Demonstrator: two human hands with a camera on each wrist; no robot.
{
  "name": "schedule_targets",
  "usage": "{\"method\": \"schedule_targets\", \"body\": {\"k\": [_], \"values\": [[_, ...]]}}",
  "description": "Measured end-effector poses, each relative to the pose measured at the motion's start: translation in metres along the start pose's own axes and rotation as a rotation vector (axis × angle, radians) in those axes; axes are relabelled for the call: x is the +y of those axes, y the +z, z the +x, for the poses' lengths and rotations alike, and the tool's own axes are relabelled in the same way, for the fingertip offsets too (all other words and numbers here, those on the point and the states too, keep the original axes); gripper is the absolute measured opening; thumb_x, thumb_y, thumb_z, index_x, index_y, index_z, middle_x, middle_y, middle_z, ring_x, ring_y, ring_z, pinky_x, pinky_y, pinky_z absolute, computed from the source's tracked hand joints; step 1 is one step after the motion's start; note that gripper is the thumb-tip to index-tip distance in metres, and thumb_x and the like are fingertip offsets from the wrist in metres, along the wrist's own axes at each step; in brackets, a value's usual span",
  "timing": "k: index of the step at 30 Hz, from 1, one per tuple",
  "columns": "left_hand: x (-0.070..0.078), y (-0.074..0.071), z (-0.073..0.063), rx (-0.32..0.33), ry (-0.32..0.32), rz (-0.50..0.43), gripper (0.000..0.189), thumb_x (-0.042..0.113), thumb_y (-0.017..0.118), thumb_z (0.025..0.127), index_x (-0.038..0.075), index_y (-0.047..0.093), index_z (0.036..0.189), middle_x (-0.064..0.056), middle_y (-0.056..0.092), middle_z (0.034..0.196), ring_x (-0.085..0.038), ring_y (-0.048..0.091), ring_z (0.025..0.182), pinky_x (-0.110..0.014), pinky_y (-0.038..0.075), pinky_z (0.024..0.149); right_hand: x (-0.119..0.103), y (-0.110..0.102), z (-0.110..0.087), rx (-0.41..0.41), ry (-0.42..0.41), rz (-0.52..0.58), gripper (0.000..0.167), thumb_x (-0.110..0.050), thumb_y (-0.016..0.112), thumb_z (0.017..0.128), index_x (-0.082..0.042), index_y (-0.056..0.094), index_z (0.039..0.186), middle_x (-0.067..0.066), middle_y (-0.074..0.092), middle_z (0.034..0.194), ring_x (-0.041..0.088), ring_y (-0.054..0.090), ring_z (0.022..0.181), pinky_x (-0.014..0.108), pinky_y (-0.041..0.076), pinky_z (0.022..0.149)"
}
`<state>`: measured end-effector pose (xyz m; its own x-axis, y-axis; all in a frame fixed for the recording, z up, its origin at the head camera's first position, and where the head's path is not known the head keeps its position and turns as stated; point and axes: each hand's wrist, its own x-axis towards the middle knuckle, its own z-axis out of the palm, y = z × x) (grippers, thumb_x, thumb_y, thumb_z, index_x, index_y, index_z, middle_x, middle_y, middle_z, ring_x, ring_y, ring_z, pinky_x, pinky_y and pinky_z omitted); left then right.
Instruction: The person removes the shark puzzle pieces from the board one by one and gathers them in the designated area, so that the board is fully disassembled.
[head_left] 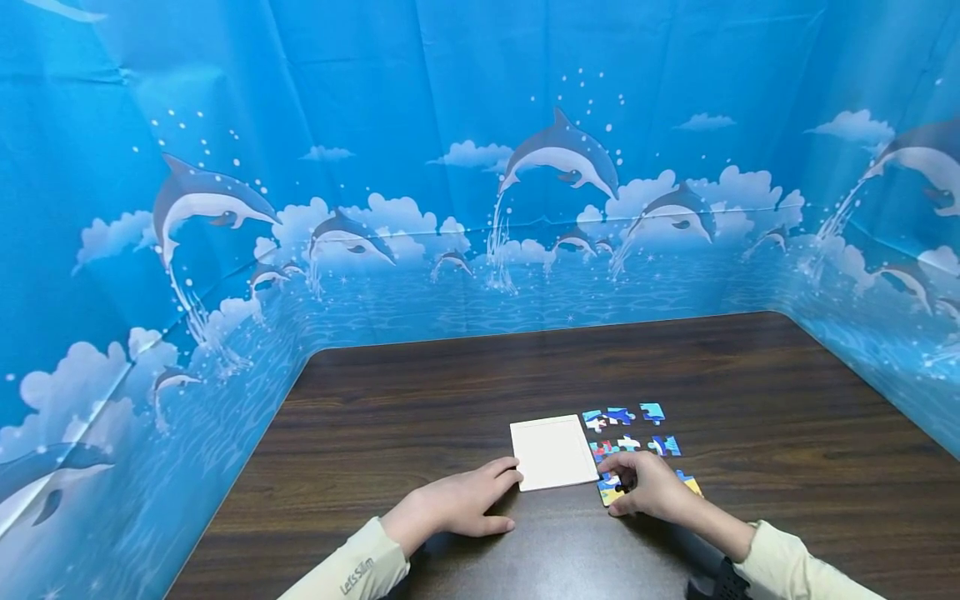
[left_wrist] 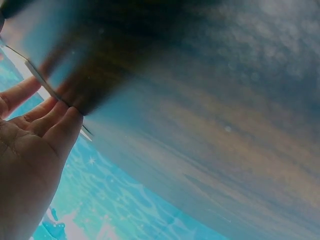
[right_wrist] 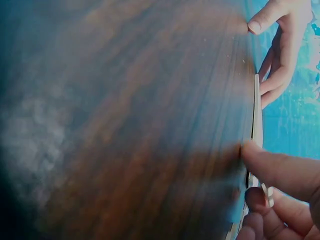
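A white square puzzle tray (head_left: 553, 452) lies on the table in the head view. My left hand (head_left: 468, 500) rests at its left side, fingertips touching the edge and thumb stretched out on the tabletop. Just past the tray's lower right corner, my right hand (head_left: 651, 485) has its thumb and fingers bent around a jigsaw piece (head_left: 611, 493) with yellow and blue print. From the right wrist, a small tilted piece (right_wrist: 268, 195) shows among the right fingers. Part of the nearest row of pieces is hidden under this hand.
Several loose jigsaw pieces lie in rows right of the tray, among them a blue one (head_left: 652, 412) at the back and a yellow one (head_left: 690, 482) behind the right hand. The dark wooden table (head_left: 390, 417) meets a blue dolphin-print curtain (head_left: 420, 167) at its back and sides.
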<state>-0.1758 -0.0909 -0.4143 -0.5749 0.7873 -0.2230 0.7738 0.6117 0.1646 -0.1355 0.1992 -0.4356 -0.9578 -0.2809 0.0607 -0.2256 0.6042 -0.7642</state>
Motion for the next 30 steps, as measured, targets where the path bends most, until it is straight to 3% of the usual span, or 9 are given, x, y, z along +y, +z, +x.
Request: {"method": "schedule_targets", "body": {"k": [12, 22, 30], "values": [[-0.0012, 0.0017, 0.0004, 0.009, 0.003, 0.011, 0.059, 0.041, 0.057, 0.091, 0.011, 0.039, 0.139, -0.009, 0.032, 0.150, -0.019, 0.040, 0.135, -0.029, 0.039, 0.107, -0.0037, 0.0001, 0.0008, 0.005, 0.002, -0.157, 0.045, -0.009, 0.087, 0.055, -0.006, 0.069, 0.096, -0.002, 0.061, 0.082, 0.006, 0.048, 0.072, 0.022, 0.041, 0.062], [-0.0007, 0.0019, 0.0007, -0.011, -0.016, -0.002, 0.060, 0.043, 0.056, 0.091, 0.013, 0.038, 0.140, -0.007, 0.031, 0.151, -0.018, 0.040, 0.135, -0.030, 0.040, 0.106, -0.0047, -0.0009, 0.0019, -0.008, 0.059, -0.164, 0.046, -0.008, 0.087, 0.055, -0.004, 0.070, 0.098, 0.000, 0.060, 0.082, 0.012, 0.050, 0.075, 0.025, 0.043, 0.064], [-0.0017, 0.0021, 0.0010, -0.011, -0.010, -0.001, 0.060, 0.043, 0.056, 0.091, 0.013, 0.038, 0.140, -0.007, 0.031, 0.150, -0.018, 0.040, 0.135, -0.030, 0.040, 0.106, -0.0046, -0.0029, 0.0016, 0.015, 0.019, -0.154, 0.048, -0.006, 0.087, 0.054, -0.001, 0.070, 0.098, 0.000, 0.059, 0.082, 0.011, 0.048, 0.073, 0.022, 0.041, 0.063]]}}
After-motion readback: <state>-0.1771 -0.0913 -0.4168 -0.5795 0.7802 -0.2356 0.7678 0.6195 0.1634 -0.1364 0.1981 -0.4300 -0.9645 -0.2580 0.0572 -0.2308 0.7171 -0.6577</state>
